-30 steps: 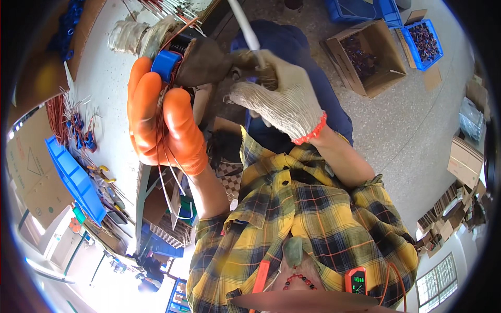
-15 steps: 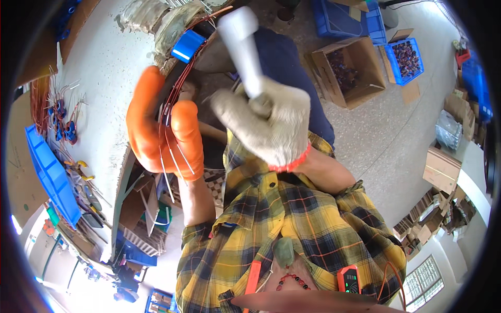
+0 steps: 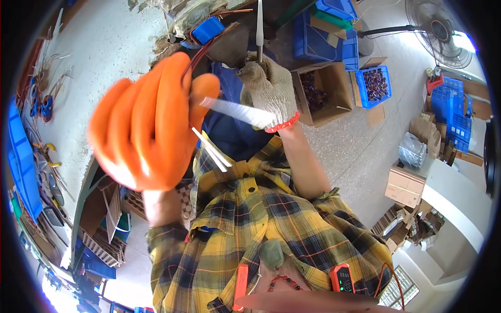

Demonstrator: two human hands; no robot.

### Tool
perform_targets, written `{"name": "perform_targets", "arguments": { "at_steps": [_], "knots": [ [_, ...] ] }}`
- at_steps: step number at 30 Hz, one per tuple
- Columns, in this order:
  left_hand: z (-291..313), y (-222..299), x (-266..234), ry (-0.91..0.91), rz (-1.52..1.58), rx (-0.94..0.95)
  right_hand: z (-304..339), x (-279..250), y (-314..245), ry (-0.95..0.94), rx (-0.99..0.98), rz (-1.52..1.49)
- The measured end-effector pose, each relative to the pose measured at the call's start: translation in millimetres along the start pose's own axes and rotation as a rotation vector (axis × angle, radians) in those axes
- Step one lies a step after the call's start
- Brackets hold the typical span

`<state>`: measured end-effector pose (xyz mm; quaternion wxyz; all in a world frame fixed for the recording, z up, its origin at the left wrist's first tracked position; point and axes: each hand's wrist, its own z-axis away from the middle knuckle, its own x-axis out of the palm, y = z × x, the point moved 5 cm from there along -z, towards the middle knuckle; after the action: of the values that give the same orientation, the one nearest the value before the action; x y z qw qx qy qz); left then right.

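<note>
My left hand, in a thick orange glove, is closed on a bundle of red-brown wires. The wires run up to a blue coil at the workbench edge. Several white wire ends stick out below the thumb. A flat white tape stretches from beside that thumb to my right hand, which wears a pale knitted glove with a red cuff and is closed. Above the right fist stands a slim white-grey piece; whether it belongs to the tape I cannot tell.
The worn white workbench lies left, with blue coils and a blue tray. At the right are an open carton, a blue crate of small parts, and a standing fan. Cartons are stacked farther right.
My left hand has turned, its fingers now nearer the camera. The right hand has risen slightly, and the white tape now spans between both hands. The view has shifted, bringing the fan in.
</note>
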<state>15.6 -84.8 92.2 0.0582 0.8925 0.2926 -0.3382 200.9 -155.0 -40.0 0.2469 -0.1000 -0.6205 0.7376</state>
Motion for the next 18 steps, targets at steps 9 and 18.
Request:
{"name": "perform_targets", "arguments": {
  "at_steps": [9,18],
  "knots": [
    [-32,-39,16,0.121,0.715,-0.004,1,2,0,0.068,-0.015,0.017],
    [-64,-57,6,-0.007,0.782,0.236,1,-3,-2,0.025,0.078,0.065]
  ]
}}
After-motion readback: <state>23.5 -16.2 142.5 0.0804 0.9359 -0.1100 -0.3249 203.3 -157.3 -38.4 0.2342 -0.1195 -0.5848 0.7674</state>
